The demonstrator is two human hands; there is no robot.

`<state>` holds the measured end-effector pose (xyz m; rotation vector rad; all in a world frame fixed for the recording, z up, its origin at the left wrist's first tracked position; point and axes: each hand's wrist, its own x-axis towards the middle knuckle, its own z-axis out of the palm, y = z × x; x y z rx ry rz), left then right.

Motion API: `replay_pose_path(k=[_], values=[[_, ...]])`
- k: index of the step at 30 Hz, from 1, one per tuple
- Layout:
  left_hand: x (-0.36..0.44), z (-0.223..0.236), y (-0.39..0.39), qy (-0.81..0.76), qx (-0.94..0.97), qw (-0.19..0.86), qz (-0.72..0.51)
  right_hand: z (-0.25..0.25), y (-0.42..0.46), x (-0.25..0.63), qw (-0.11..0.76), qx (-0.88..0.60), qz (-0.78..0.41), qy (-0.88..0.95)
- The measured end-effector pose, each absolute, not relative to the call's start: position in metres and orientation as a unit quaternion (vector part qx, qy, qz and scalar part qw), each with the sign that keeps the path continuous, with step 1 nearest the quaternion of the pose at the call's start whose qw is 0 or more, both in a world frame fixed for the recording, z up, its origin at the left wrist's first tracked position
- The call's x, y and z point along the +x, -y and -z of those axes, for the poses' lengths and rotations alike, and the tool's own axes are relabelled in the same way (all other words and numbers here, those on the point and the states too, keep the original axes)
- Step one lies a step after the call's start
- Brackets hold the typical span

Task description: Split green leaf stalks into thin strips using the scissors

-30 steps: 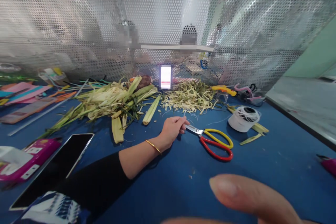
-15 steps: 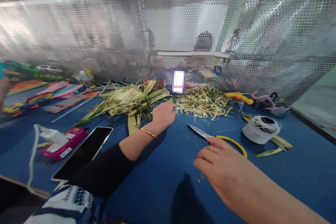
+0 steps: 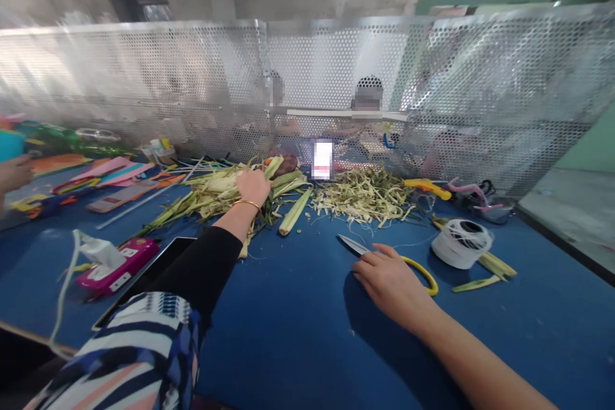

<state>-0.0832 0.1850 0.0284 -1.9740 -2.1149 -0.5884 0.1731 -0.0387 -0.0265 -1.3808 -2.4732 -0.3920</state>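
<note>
Across the blue counter (image 3: 278, 307), your left hand (image 3: 254, 188) is down at the heap of pale green husks (image 3: 214, 195), fingertips hidden, so no telling whether they grip. Your right hand (image 3: 387, 277) lies over the scissors (image 3: 353, 245), fingers half curled; whether it holds them, I can't tell. Right of the heap, narrow strips (image 3: 362, 195) look done; the heap and that loose stalk (image 3: 295, 213) look uncut, so plenty seems left.

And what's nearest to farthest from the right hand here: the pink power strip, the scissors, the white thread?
1. Scissors, partly under the right hand.
2. White thread, to the hand's right.
3. Pink power strip, over on the left.
</note>
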Motion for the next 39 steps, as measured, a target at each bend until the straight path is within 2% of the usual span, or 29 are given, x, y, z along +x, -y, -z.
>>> replay_pose_path(k=[6,11,14,18,21,23,26,28,30,32,33,34,37,39], values=[[-0.08,-0.041,-0.168,0.686,-0.68,0.127,0.228,0.028,0.036,0.175,0.173,-0.497,0.139,0.839],[-0.057,-0.066,-0.114,0.604,-0.753,0.119,0.232,0.021,0.038,0.175,0.297,-0.505,0.228,0.777],[-0.041,-0.068,-0.074,0.523,-0.821,0.042,0.224,0.013,0.041,0.176,0.351,-0.515,0.306,0.72],[-0.03,-0.059,-0.042,0.399,-0.9,-0.05,0.167,0.006,0.041,0.18,0.295,-0.53,0.332,0.722],[-0.029,-0.046,-0.041,0.344,-0.924,-0.077,0.146,0.009,0.038,0.183,0.216,-0.538,0.248,0.776],[-0.032,-0.037,-0.048,0.338,-0.926,-0.058,0.161,0.014,0.036,0.184,0.2,-0.565,0.162,0.784],[-0.04,-0.029,-0.062,0.329,-0.908,0.023,0.259,0.021,0.031,0.185,0.267,-0.633,0.006,0.726],[-0.043,-0.028,-0.067,0.373,-0.834,0.083,0.397,0.025,0.028,0.187,0.347,-0.66,-0.117,0.656],[-0.042,-0.028,-0.067,0.435,-0.718,0.088,0.537,0.027,0.026,0.188,0.404,-0.659,-0.21,0.598],[-0.035,-0.026,-0.063,0.461,-0.635,0.013,0.62,0.029,0.025,0.184,0.428,-0.646,-0.258,0.577],[-0.03,-0.022,-0.059,0.464,-0.62,-0.058,0.63,0.029,0.026,0.181,0.438,-0.636,-0.281,0.57],[-0.023,-0.018,-0.055,0.463,-0.626,-0.156,0.607,0.029,0.027,0.176,0.454,-0.622,-0.313,0.556],[-0.002,0.0,-0.041,0.403,-0.663,-0.469,0.422,0.029,0.032,0.158,0.497,-0.574,-0.415,0.502],[0.008,0.011,-0.033,0.371,-0.631,-0.585,0.348,0.029,0.035,0.149,0.494,-0.559,-0.446,0.494]])
